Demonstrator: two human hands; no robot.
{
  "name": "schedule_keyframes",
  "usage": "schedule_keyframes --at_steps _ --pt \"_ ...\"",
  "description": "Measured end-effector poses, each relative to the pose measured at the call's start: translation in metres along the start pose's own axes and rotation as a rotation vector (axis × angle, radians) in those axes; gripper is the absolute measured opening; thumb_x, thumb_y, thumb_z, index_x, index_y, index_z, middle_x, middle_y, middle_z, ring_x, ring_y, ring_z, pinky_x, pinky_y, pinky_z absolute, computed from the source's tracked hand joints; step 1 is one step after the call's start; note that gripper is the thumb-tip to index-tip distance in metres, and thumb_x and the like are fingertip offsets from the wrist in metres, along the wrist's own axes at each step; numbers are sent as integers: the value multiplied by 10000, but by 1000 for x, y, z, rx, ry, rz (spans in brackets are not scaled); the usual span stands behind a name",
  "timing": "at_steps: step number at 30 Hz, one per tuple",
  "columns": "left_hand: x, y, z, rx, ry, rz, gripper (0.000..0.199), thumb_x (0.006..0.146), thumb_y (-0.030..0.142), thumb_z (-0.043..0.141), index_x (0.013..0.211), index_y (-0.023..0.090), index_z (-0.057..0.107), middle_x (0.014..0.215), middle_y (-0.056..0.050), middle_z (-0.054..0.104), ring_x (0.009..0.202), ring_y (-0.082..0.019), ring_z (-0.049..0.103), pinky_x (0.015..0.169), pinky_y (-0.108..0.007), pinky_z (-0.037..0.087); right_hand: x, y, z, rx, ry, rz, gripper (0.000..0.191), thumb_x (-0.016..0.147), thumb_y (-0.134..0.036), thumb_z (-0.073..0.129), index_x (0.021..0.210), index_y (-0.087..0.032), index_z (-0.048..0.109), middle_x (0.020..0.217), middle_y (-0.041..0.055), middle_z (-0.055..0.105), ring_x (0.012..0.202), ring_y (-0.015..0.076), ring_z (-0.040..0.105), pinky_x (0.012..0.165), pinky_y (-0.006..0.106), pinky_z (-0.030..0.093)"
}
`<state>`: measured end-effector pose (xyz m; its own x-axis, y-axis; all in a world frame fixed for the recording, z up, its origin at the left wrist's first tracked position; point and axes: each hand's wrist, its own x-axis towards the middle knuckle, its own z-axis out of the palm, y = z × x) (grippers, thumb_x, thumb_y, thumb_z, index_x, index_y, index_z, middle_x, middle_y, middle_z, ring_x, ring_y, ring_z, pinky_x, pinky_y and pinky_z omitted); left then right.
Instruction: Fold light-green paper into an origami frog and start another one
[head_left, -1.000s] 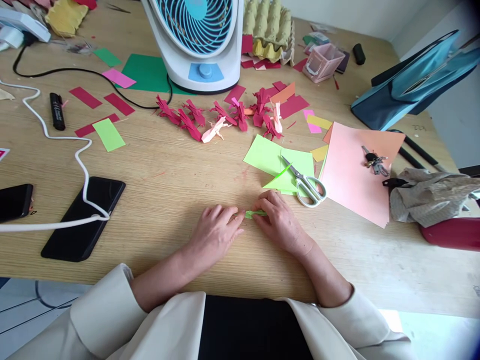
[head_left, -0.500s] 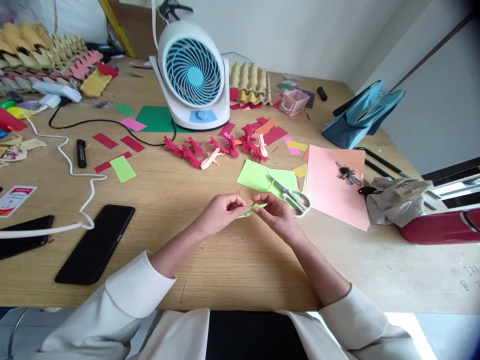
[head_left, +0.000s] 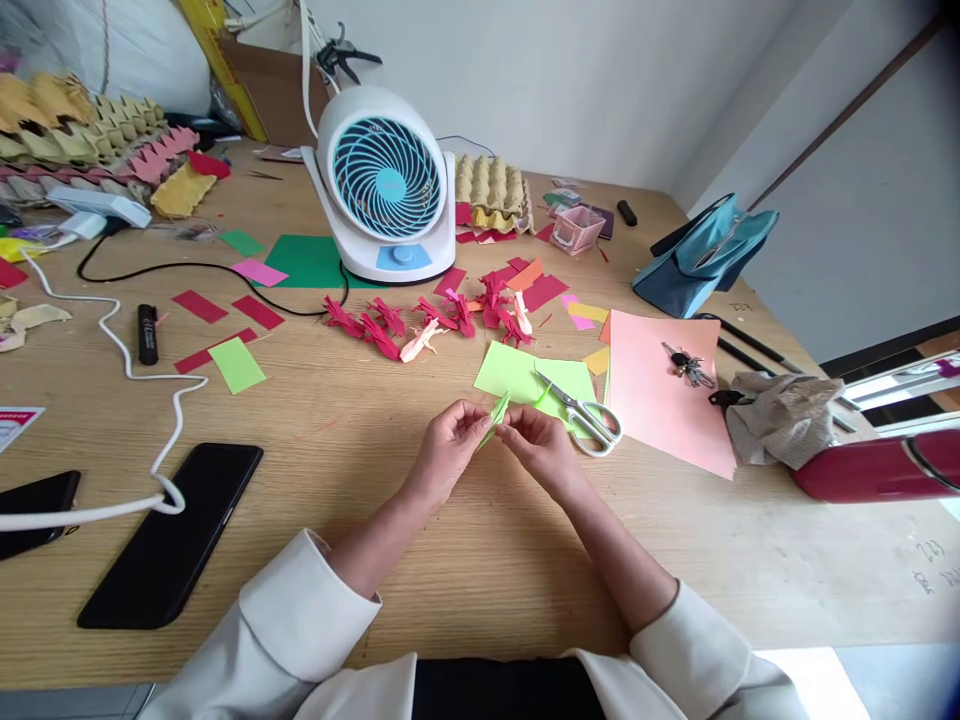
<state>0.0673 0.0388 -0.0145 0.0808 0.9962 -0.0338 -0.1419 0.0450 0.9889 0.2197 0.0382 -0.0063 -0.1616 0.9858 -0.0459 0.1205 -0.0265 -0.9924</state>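
Between my hands is a small folded piece of light green paper (head_left: 498,412), its pointed end tilted up and away from me. My left hand (head_left: 448,447) pinches it between thumb and fingers. At its right side, the closed fingertips of my right hand (head_left: 538,447) grip its edge; the fingers partly hide it. Just beyond my right hand, scissors (head_left: 581,408) with white handles lie on light green sheets (head_left: 510,368). Several folded red paper figures (head_left: 382,335) and a pale pink folded figure (head_left: 420,342) lie farther back on the wooden table.
A white fan (head_left: 390,190) stands at the back, with egg trays (head_left: 491,190) behind it. Pink paper (head_left: 660,400) with keys (head_left: 686,368) lies to the right, near a red bottle (head_left: 870,470). A black phone (head_left: 176,535) and white cable (head_left: 176,425) are at left.
The folded green paper has turned from lying nearly flat to pointing upward between my fingers. My head view has shifted, so the table appears lower in the picture.
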Motion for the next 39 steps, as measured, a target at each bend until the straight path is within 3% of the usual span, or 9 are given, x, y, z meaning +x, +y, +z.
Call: schedule_keyframes --at_steps 6,9,16,21,27,31,39 --pt "5 -9 -11 193 -144 27 202 823 351 694 864 160 647 785 -5 639 707 -126 550 668 -240 434 -5 3 2 -354 76 -187 130 831 -244 579 715 -195 543 678 -2 562 610 132 481 579 263 406" --pt "8 -9 -16 282 -198 57 170 823 318 684 811 155 640 761 -6 634 706 -130 560 677 -244 445 -8 2 2 -413 65 -240 132 819 -199 560 696 -202 512 675 -4 547 616 134 482 587 264 404" --pt "6 -3 -17 328 -161 85 196 856 329 640 774 160 588 719 18 568 675 -111 504 651 -227 418 -10 8 -2 -126 -25 -24 200 870 -373 586 864 -176 621 777 20 622 670 141 531 613 264 419" --pt "2 -4 -10 103 -95 21 297 781 357 723 678 166 520 675 39 504 641 -95 451 618 -220 389 -10 14 0 -25 -40 -12 279 861 -457 610 807 -185 586 706 -4 561 624 129 481 576 256 384" --pt "2 -7 -9 56 -147 -37 269 775 380 737 728 155 598 722 16 563 685 -110 495 663 -235 406 -11 12 0 -81 -5 -47 257 848 -416 632 750 -195 546 671 -15 535 584 118 452 549 251 368" --pt "2 -9 -11 62 -118 -35 288 756 387 760 716 160 588 688 31 542 644 -101 472 645 -236 398 -14 10 1 -185 1 -68 221 867 -363 597 736 -196 534 637 -23 514 559 112 419 521 248 335" --pt "-2 -2 -7 13 -83 -71 321 753 379 754 653 165 536 650 43 500 585 -78 399 558 -221 346 -13 17 1 -132 -96 -18 241 870 -409 612 797 -183 576 648 -33 484 571 110 401 527 247 330"
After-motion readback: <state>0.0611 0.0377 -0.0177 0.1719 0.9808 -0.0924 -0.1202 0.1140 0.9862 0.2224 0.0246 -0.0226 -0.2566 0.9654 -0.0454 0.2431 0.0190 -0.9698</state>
